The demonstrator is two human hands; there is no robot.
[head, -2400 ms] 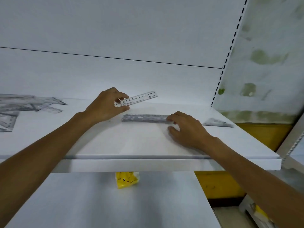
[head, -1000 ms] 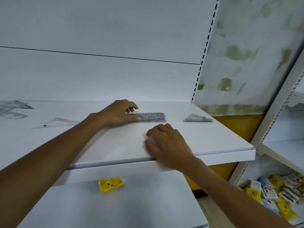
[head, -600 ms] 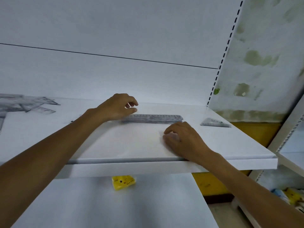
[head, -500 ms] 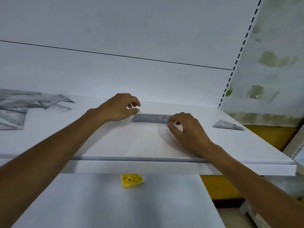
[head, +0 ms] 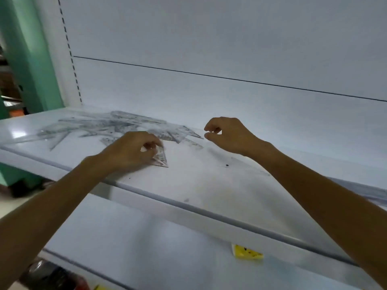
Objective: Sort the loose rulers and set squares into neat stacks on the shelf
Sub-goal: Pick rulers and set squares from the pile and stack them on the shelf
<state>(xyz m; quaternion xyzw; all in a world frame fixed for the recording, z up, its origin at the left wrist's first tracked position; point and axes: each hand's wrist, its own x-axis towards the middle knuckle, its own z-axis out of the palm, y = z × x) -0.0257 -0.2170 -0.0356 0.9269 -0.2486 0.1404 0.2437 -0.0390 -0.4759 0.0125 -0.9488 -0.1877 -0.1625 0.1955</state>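
Left hand fingers seemingly pinch a set square; right hand curled, empty.

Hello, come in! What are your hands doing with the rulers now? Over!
Left hand pinching clear triangular set square. Right hand empty, curled above white shelf. Loose clear ruler pile unsorted behind.

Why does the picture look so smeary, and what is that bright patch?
Head view: motion blur smears the pile of rulers and both hands, left hand and right hand; the bright patch is glare on the glossy shelf; straight edges bow from the wide lens.
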